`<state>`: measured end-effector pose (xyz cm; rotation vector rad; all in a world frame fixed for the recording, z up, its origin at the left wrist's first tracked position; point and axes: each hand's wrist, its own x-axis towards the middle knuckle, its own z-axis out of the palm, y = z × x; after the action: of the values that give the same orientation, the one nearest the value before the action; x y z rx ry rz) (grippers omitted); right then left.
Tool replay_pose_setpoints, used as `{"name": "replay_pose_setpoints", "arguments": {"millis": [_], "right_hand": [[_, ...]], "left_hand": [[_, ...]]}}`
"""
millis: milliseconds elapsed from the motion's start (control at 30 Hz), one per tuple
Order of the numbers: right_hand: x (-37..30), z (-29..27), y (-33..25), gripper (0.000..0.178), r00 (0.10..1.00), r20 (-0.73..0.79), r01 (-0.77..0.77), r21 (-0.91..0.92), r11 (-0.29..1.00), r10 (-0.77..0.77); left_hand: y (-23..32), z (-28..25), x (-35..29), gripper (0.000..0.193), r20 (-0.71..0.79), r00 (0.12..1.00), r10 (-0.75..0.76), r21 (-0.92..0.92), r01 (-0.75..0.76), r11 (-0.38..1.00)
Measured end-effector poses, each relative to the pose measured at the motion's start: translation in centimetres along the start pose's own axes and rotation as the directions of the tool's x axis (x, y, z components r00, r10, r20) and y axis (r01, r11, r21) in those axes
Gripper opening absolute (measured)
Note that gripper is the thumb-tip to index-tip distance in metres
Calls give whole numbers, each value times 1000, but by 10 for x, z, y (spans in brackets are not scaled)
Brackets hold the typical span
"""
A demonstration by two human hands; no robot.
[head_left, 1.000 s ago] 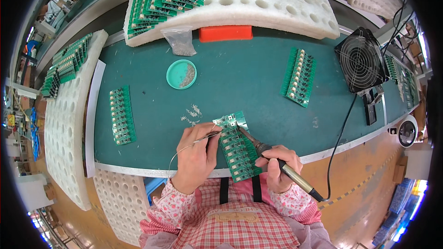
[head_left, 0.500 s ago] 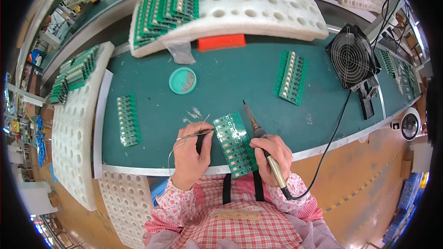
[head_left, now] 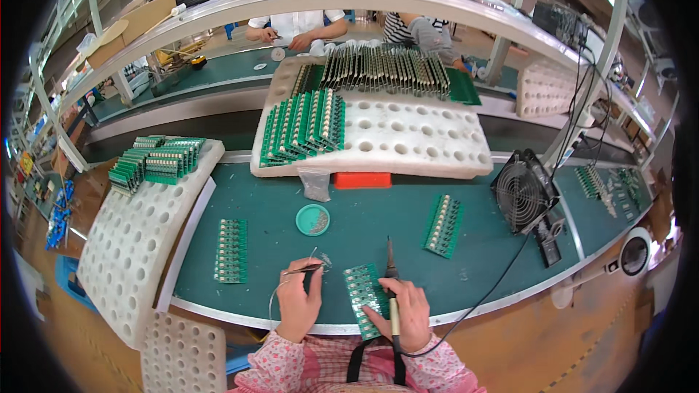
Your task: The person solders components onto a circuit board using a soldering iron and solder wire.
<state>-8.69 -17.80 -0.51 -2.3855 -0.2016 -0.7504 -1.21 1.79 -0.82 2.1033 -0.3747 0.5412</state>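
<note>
Green worktable (head_left: 378, 222), circuit board (head_left: 362, 291) at near edge, people (head_left: 297, 23) beyond foam block (head_left: 415, 164)

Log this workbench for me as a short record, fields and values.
Left hand: holds tweezers, with a thin wire beside them
Right hand: holds soldering iron, tip pointing away from the person
Between hands: green circuit board
Beyond hands: round green dish of small parts
Right side: black fan
Back: white foam block bearing more boards
</note>
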Motion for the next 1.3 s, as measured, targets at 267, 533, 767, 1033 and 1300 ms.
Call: {"name": "replay_pose_setpoints", "arguments": {"millis": [267, 533, 767, 1033, 1300], "right_hand": [[6, 5, 5, 64, 1000, -6, -19, 3, 1000, 19], [-2, 0, -5, 69, 998, 7, -65, -63, 996, 65], [-3, 2, -5, 72, 998, 33, -52, -45, 998, 54], [2, -1, 9, 65, 998, 8, -66, -9, 998, 66], [-6, -2, 7, 66, 999, 48, -14, -2, 1000, 14]], "left_hand": [[-3, 6, 10, 12, -26, 999, 32, 0, -32, 999], [2, 5, -1, 12, 8, 1000, 14, -30, -13, 999], [3, -4, -3, 18, 39, 998, 46, 23, -47, 999], [2, -5, 12, 12, 78, 996, -37, -8, 38, 999], [-5, -11, -1, 9, 111, 988, -109, 44, 105, 994]]}}
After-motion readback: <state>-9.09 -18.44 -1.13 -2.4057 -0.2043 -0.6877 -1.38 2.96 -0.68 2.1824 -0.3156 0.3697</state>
